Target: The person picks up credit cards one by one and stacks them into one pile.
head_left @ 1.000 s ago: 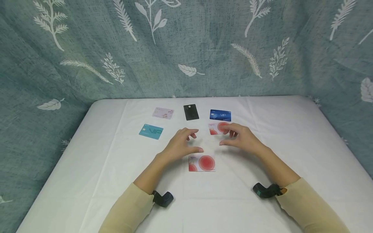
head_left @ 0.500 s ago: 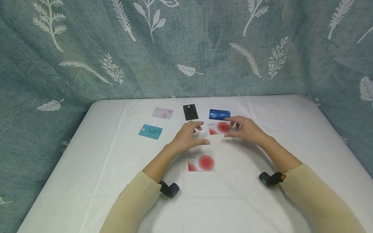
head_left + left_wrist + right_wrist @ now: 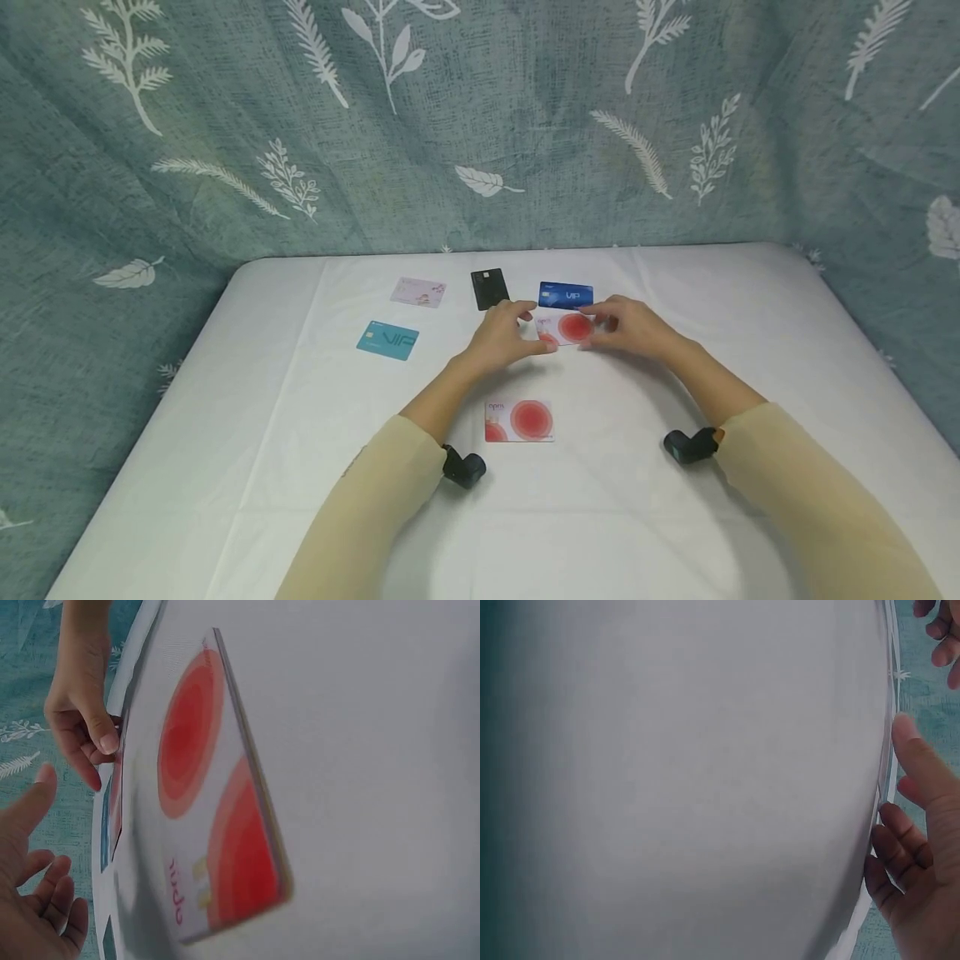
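Note:
A white card with red circles (image 3: pixel 575 327) lies flat, just in front of the blue VIP card (image 3: pixel 567 295). My left hand (image 3: pixel 501 337) is at its left end, thumb by the near edge and fingers by the far edge; the left wrist view shows this hand (image 3: pixel 37 885) with its thumb spread from the fingers. At the card's right end, my right hand (image 3: pixel 630 327) has its thumb and forefinger at the near and far edges. How firmly its fingertips touch cannot be told. A second, similar red-circle card (image 3: pixel 521 421) lies nearer me, as several layers at its edge suggest a stack.
On the white-covered table (image 3: pixel 300 483) lie a black card (image 3: pixel 489 287), a pale pink card (image 3: pixel 417 292) and a teal VIP card (image 3: pixel 387 340). A green-blue leaf-patterned curtain (image 3: pixel 480 125) hangs behind the table.
My left hand has moved forward and right, from beside the near card to the left end of the far one. My right hand has shifted slightly forward, at the far card's right end.

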`<state>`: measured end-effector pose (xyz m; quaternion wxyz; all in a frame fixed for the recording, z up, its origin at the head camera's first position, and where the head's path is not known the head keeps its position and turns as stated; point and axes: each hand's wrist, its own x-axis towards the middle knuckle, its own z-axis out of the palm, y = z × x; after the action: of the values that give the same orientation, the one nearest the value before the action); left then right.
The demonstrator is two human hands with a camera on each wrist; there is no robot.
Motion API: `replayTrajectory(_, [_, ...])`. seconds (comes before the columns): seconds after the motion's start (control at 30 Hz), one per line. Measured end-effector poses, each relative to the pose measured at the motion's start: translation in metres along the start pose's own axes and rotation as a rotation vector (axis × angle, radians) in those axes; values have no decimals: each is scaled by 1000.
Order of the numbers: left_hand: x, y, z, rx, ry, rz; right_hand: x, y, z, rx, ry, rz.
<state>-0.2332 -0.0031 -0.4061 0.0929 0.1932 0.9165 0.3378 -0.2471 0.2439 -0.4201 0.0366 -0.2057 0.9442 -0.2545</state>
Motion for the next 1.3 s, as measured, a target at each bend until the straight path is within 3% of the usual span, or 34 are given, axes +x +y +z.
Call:
replayTrajectory(0.37, [14, -6, 12, 23, -13, -138, 7, 8, 5, 12, -22, 22])
replayTrajectory(0.6, [18, -8, 19, 132, 7, -165, 6, 9, 7, 16, -18, 13])
replayTrajectory(0.83, [17, -9, 22, 181, 18, -179, 6, 11, 8, 69, -2, -28])
replayTrajectory(1.1, [17, -9, 28, 148, 35, -181, -1, 16, 6, 181, -39, 114])
replayTrajectory(1.3, [18, -7, 32, 157, 41, -184, -5, 18, 7, 222, -43, 128])
